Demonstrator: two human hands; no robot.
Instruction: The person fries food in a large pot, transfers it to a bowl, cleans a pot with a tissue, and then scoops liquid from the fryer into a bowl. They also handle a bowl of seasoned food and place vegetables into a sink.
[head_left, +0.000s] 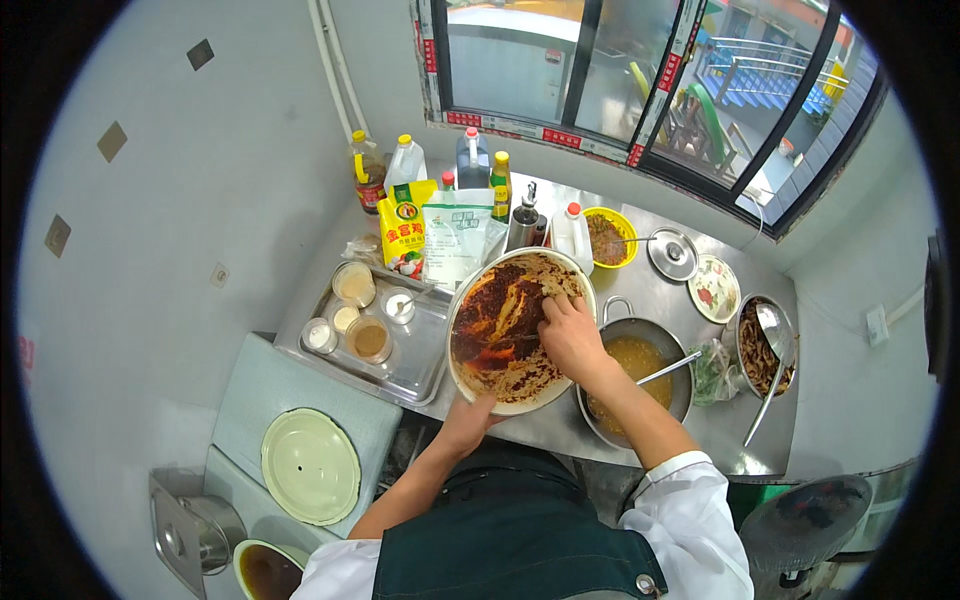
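In front of me a large pale basin (455, 375) tilts over the steel table's edge. Dark red, oily chilli paste (487, 300) coats its inside, with a paler smear on the walls. My left hand (469, 427) grips the near rim from below. Inside the basin is my right hand (570, 337), its fingers bent against the right inner wall, fingertips partly hidden; whether they hold anything is unclear. Just right of the basin stands a metal wok (679, 341) of yellowish-brown liquid, with a metal utensil handle (667, 369) leaning out under my right forearm.
On the left, a steel tray (412, 375) holds several seasoning tubs. Bottles and seasoning bags (459, 232) line the back. Rightward stand a yellow bowl (632, 225), a lid (673, 253), a floral plate (714, 289) and a pot (739, 352) with a ladle (776, 337).
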